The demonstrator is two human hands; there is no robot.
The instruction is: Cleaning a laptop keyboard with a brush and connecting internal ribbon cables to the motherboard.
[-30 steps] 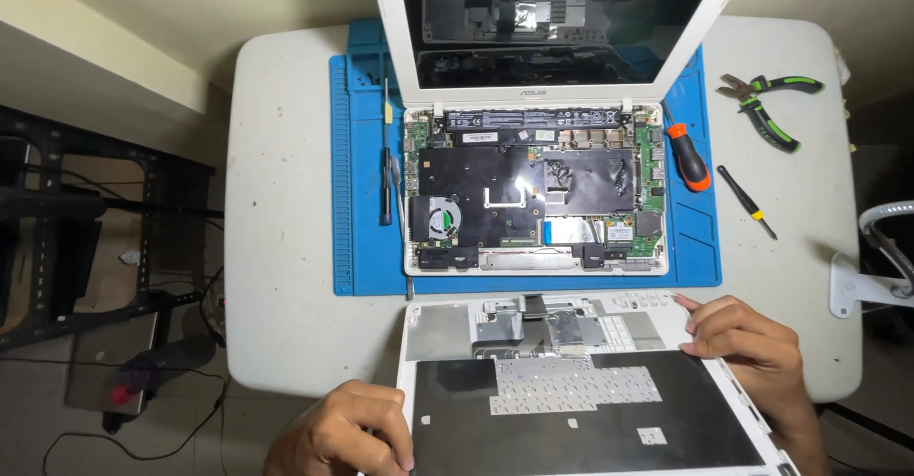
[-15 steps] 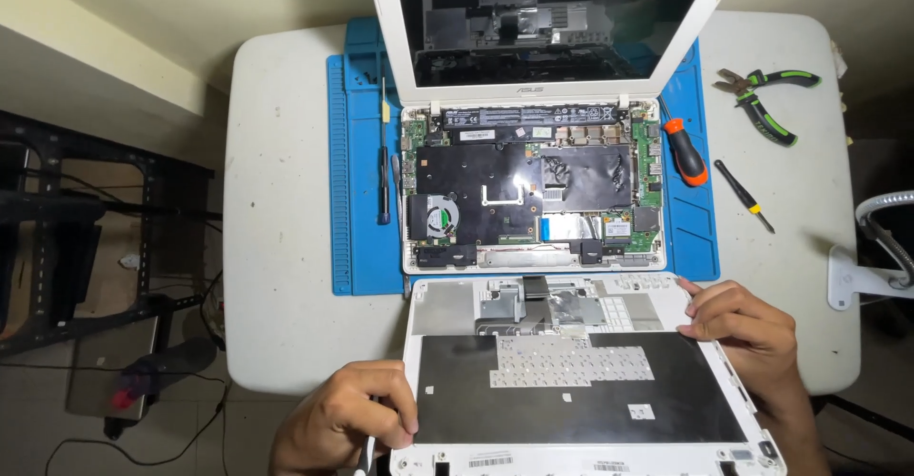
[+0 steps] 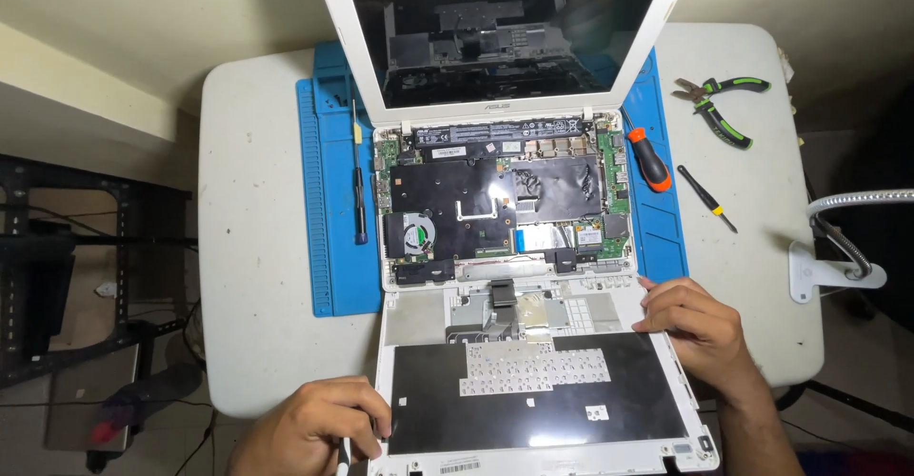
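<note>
Two hands grip a white cover [image 3: 533,395] that lies inner side up at 6 o'clock on the table [image 3: 257,247]. The left hand [image 3: 314,428], at 7 o'clock, is curled, its fingers closed over the cover's near left corner, and a thin white tool [image 3: 343,457] sticks out from under the fingers toward the viewer. The forearm is out of sight below the frame. The right hand [image 3: 690,328], at 4 o'clock, is bent at the knuckles, fingertips pressed together on the cover's far right edge, thumb underneath or hidden; its forearm runs down to the lower right corner.

The cover shows a black sheet with a pale keyboard backing in the middle and bare metal plates at its far end, where a dark ribbon joins it to the laptop [image 3: 500,200]. The laptop sits just beyond, at the centre, on a blue mat [image 3: 328,200], its board, fan and black shielding exposed, screen [image 3: 505,29] raised at 12 o'clock.

On the mat at 9 o'clock lies a long screwdriver [image 3: 359,181]. At 2 o'clock lie an orange driver [image 3: 649,160], a small black driver [image 3: 706,198] and, farthest, green pliers [image 3: 719,105]. A lamp base [image 3: 838,271] stands at 3 o'clock.
</note>
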